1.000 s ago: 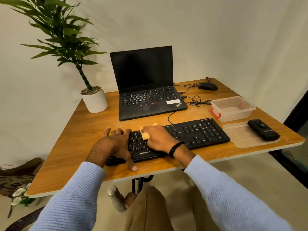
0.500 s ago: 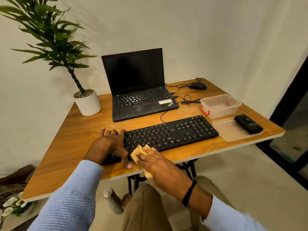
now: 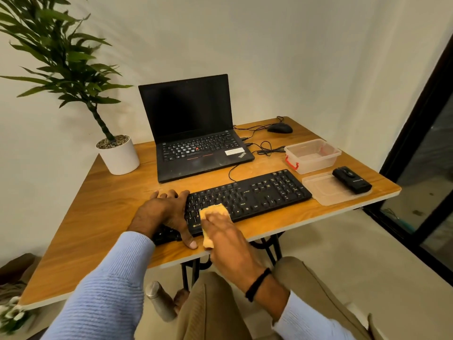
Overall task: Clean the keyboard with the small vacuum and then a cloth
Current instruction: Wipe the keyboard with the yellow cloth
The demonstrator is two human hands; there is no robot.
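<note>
Now wiping the black full-size plastic keyboard [image 3: 259, 195] with a folded yellow cloth [image 3: 215, 211].
Held under the curled fingers of the right hand [image 3: 225, 233] and pressed on the keys left of centre, near the front edge of the brown wooden table [image 3: 103, 209]; left hand [image 3: 164, 212] laid flat, fingers straight, grasping nothing, pinning the keyboard's left end. Best done row by row toward the right end, lightly, without letting the board slide. To be minded: black cable [image 3: 266, 148] coiled behind, black open laptop [image 3: 196, 148] beyond, clear plastic box with red latch [image 3: 312, 155] and small black vacuum [image 3: 351, 180] on a clear lid [image 3: 323, 191] just right of the keyboard; white-potted green plant [image 3: 119, 155] and black mouse [image 3: 280, 128] well apart.
</note>
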